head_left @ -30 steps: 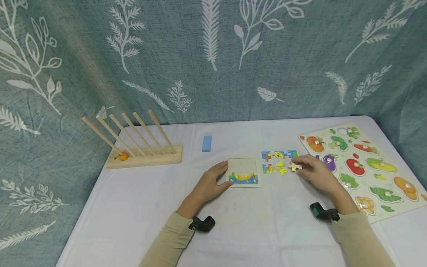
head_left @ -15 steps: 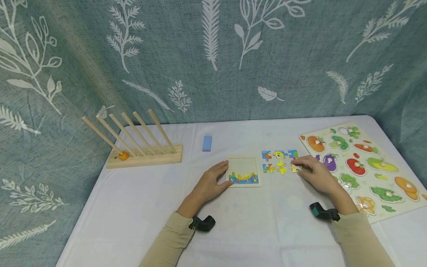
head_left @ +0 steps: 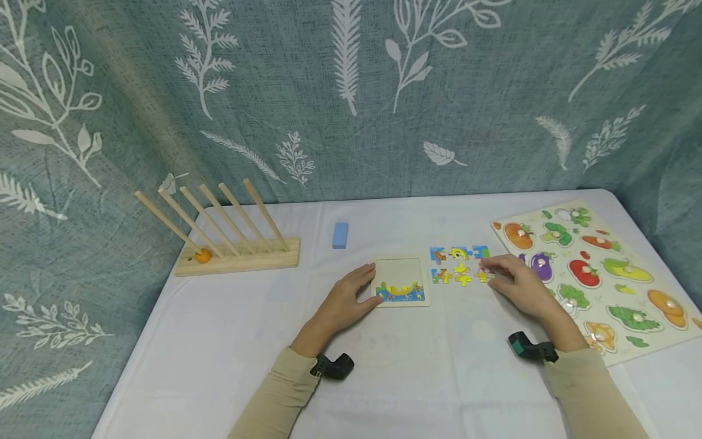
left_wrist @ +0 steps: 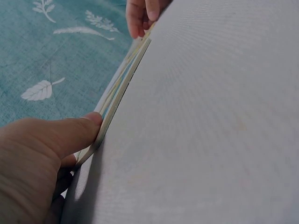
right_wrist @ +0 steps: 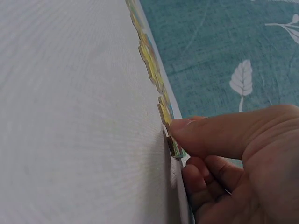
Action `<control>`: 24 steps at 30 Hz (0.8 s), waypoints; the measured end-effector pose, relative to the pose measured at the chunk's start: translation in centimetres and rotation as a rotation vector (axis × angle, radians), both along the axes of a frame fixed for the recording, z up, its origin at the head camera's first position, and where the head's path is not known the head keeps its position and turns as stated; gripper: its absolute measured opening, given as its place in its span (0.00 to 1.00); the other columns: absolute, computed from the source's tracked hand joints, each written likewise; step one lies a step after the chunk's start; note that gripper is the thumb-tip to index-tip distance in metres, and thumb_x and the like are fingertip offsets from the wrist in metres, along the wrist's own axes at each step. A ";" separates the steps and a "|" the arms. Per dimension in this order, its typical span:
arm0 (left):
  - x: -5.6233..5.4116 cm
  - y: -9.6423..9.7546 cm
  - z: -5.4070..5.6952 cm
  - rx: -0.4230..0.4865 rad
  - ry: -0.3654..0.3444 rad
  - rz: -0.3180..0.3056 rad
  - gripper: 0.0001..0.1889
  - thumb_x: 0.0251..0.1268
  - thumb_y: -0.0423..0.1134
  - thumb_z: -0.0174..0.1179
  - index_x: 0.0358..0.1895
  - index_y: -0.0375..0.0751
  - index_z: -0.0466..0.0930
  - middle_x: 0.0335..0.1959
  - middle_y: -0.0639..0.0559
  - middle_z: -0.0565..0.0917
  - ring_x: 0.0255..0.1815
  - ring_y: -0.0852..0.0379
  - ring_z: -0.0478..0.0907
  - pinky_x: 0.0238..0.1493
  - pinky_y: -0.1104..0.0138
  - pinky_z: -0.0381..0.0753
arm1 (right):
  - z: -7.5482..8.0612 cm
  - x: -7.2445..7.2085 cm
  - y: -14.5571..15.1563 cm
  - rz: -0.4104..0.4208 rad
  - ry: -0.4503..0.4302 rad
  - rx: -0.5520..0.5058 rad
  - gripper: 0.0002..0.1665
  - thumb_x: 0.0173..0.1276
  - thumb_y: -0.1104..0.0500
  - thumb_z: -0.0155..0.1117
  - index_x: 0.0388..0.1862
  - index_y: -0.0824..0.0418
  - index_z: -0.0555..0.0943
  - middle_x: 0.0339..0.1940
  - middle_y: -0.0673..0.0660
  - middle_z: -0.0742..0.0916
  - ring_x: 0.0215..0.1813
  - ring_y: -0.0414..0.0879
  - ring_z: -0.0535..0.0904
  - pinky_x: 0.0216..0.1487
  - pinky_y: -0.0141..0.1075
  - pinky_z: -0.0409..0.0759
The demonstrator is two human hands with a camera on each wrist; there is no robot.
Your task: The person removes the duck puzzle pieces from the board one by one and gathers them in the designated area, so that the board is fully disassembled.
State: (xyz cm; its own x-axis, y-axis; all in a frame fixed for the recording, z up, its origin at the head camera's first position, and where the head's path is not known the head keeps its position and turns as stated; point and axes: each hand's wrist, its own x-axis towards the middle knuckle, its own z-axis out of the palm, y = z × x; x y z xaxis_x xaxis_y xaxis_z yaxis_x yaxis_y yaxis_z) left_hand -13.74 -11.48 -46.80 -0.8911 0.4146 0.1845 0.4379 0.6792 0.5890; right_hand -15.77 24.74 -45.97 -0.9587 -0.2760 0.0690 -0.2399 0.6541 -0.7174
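In the head view my left hand [head_left: 347, 300] holds the left side of a small wooden puzzle tray [head_left: 397, 266]. Its lower part carries a blue and yellow picture strip [head_left: 401, 295]; above that the board is bare. In the left wrist view the thumb [left_wrist: 86, 128] lies on the tray's edge [left_wrist: 122, 88]. To the right, my right hand [head_left: 515, 285] holds a jigsaw piece [head_left: 482, 276] between thumb and fingers, low at the table. The hand partly covers that piece. Beside it lie several other colourful pieces [head_left: 462, 275] in two short rows.
A large vegetable peg board [head_left: 598, 247] lies at the right, partly beneath the right forearm. A blue block [head_left: 340, 235] is behind the tray. The wooden peg stand [head_left: 238, 262] at the left bears an orange bead [head_left: 203, 256]. Behind the table hangs a patterned curtain [head_left: 384, 152].
The piece at my right fingertips has shifted slightly and lies flatter, showing more yellow and red than a second ago. My left hand and the tray have stayed put.
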 end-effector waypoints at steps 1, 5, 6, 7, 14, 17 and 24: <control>0.0 0.0 0.0 0.000 -0.003 -0.001 0.33 0.59 0.44 0.65 0.64 0.27 0.69 0.67 0.39 0.69 0.69 0.43 0.65 0.70 0.54 0.65 | 0.1 0.0 0.0 -0.005 -0.012 -0.007 0.22 0.65 0.68 0.59 0.59 0.68 0.75 0.58 0.67 0.77 0.60 0.62 0.71 0.61 0.57 0.70; 0.0 0.0 0.1 -0.006 -0.008 -0.011 0.33 0.60 0.44 0.64 0.64 0.28 0.68 0.68 0.39 0.69 0.70 0.43 0.64 0.71 0.54 0.64 | 0.3 0.1 -0.1 -0.015 -0.015 -0.020 0.23 0.66 0.66 0.60 0.60 0.68 0.73 0.58 0.67 0.77 0.61 0.63 0.72 0.62 0.56 0.70; 0.0 0.0 0.1 -0.009 -0.014 -0.012 0.33 0.61 0.45 0.64 0.64 0.28 0.68 0.68 0.39 0.68 0.70 0.43 0.64 0.71 0.54 0.63 | 0.3 0.2 -0.3 -0.012 -0.010 -0.026 0.23 0.66 0.66 0.60 0.60 0.68 0.73 0.58 0.67 0.77 0.60 0.63 0.72 0.61 0.55 0.71; 0.1 0.0 0.2 -0.009 -0.016 -0.016 0.33 0.61 0.44 0.64 0.65 0.28 0.67 0.68 0.39 0.68 0.70 0.43 0.64 0.71 0.54 0.63 | 0.4 0.2 -0.4 -0.008 -0.005 -0.030 0.23 0.66 0.65 0.60 0.60 0.68 0.73 0.58 0.67 0.78 0.60 0.62 0.73 0.60 0.52 0.72; 0.1 -0.3 0.2 -0.048 -0.032 -0.058 0.34 0.60 0.44 0.63 0.66 0.29 0.65 0.70 0.40 0.65 0.72 0.44 0.60 0.73 0.54 0.61 | 1.1 0.4 -2.7 0.076 0.003 -0.087 0.22 0.68 0.62 0.61 0.60 0.67 0.74 0.56 0.64 0.79 0.57 0.59 0.76 0.60 0.38 0.75; 0.2 -0.5 0.2 -0.055 -0.035 -0.063 0.35 0.60 0.45 0.62 0.66 0.29 0.65 0.71 0.41 0.65 0.73 0.45 0.59 0.73 0.54 0.60 | 1.2 0.4 -4.2 0.109 -0.008 -0.108 0.22 0.67 0.64 0.61 0.59 0.68 0.74 0.57 0.64 0.79 0.57 0.59 0.77 0.61 0.47 0.75; 0.8 -0.5 -0.1 -0.032 0.049 -0.064 0.29 0.61 0.45 0.63 0.61 0.29 0.72 0.65 0.42 0.72 0.69 0.47 0.67 0.70 0.56 0.65 | 1.2 0.3 -8.1 0.192 0.002 -0.120 0.23 0.65 0.65 0.63 0.58 0.67 0.75 0.57 0.63 0.80 0.58 0.57 0.78 0.60 0.49 0.76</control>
State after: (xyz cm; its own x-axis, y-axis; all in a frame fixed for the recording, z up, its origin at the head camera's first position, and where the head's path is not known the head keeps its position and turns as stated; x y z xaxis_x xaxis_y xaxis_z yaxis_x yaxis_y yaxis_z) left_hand -12.90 -12.03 -46.89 -0.8529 0.4767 0.2130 0.5088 0.6672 0.5441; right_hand -15.45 16.69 -44.78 -0.8890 -0.4435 0.1141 -0.3534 0.5062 -0.7867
